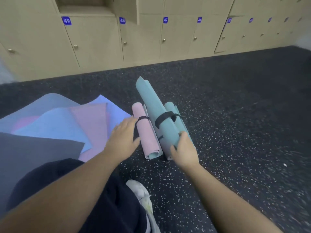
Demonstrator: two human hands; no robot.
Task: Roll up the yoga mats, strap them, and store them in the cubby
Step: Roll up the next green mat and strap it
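Progress looks partial: three mats are rolled, and a black strap shows on two of them. The pink roll (146,135) with its black strap (142,118) lies on the floor (235,115) touching the left hand (123,137), whose fingers (129,122) lie straight against its side. The right hand (184,151) curls its fingers round the near end of the big teal roll (158,111), which rests across the pink roll and a smaller teal roll (175,111) just beyond those fingers. Whether that smaller one is strapped is unclear. Left of the left fingers, several flat mats (67,121) remain unrolled. An open cubby (87,5) stands far ahead; no roll shows in it, as far as the view reaches.
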